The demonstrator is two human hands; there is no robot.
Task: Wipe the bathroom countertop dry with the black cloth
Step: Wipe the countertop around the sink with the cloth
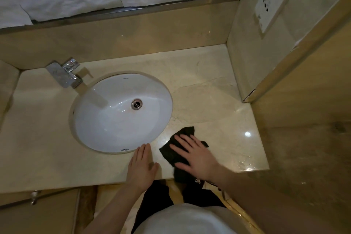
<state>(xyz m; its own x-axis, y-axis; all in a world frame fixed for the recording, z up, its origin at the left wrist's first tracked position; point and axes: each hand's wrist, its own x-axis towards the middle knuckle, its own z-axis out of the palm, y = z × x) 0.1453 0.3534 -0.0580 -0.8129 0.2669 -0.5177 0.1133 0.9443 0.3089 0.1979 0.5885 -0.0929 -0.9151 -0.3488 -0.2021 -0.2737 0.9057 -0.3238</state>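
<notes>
right hand (197, 157) flat | fingers (180, 149) spread on black cloth (175, 155) | countertop (218, 119)

Bare countertop (218, 100) stretches right of the sink (121, 112); side wall (247, 53) and faucet (64, 75) bound it

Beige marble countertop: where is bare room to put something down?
The beige marble countertop is bare between the white oval sink and the right wall, and left of the sink below the chrome faucet. The front edge is crowded: left hand, right hand pressing the black cloth.
</notes>
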